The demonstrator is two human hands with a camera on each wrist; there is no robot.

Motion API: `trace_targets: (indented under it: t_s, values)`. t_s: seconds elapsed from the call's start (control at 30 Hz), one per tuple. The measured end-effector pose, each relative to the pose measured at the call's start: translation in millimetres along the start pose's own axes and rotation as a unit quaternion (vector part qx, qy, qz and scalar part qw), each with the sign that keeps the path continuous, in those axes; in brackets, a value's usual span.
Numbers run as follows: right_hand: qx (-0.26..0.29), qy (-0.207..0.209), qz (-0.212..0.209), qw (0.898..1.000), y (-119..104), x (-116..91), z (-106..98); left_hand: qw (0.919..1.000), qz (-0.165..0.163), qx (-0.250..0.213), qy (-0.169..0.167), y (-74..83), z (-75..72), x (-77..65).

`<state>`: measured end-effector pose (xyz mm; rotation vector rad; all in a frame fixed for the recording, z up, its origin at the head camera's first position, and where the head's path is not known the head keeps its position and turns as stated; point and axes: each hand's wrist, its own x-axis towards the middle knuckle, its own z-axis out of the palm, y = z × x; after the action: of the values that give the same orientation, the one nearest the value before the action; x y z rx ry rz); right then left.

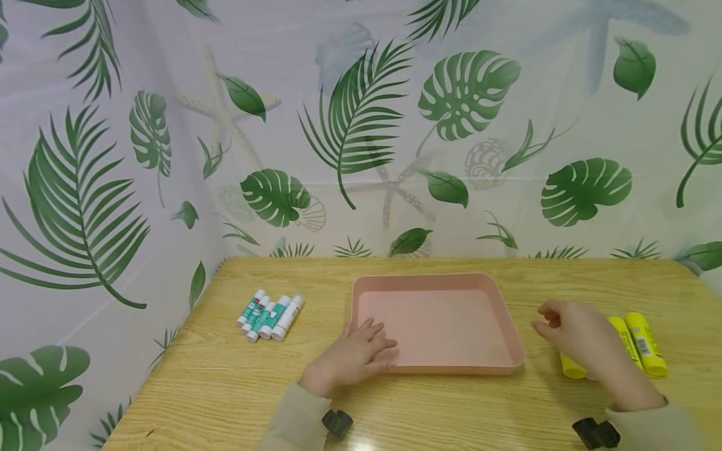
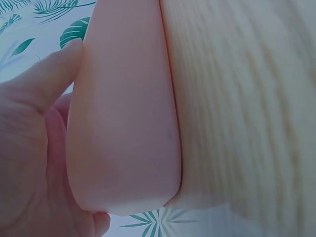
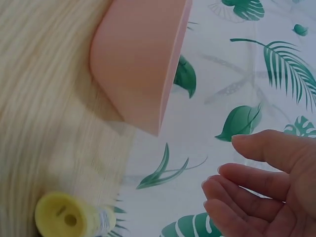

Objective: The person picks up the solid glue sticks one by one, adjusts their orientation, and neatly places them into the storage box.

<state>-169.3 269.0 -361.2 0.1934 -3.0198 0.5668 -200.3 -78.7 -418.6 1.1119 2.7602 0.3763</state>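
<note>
1. Left hand (image 1: pixel 356 354): relaxed, fingers spread over tray's near-left corner, touching; light pressure should steady it.
2. Right hand (image 1: pixel 583 335): released, fingers loosely bent, between tray and yellow sticks.
3. Tray (image 1: pixel 445 326): mid-desk, off far edge.
4. Yellow sticks (image 1: pixel 647 344): toward desk's (image 1: pixel 451 413) right edge; likely rollers, best pinched mid-barrel.
5. White-green sticks (image 1: pixel 274 316): near left edge.

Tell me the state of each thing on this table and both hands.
Pink tray: open side up
White-green tubes: lying side by side
Yellow tubes: lying, partly hidden
Left hand: at the tray's near left corner
Right hand: loosely curled, holding nothing
</note>
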Motion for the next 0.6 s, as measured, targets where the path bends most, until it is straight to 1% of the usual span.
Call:
trace_targets:
  t_s: [0.03,0.13,0.33,0.6]
  values:
    - [-0.004,0.003,-0.003,1.000,2.8,0.4,-1.2,1.0000,0.000,-0.004,-0.002,-0.2,0.3,0.0]
    - [-0.015,-0.007,-0.001,1.000,11.3,2.3,-5.0,0.9999,0.002,-0.013,-0.005,0.1,0.1,0.3]
    - [-0.028,-0.053,0.031,0.998,23.9,7.6,-10.3,0.9997,0.006,-0.021,-0.010,2.0,-1.3,0.4]
    - [-0.041,-0.097,0.055,0.993,35.2,16.0,-10.3,0.9998,0.015,-0.015,0.000,1.8,0.2,0.1]
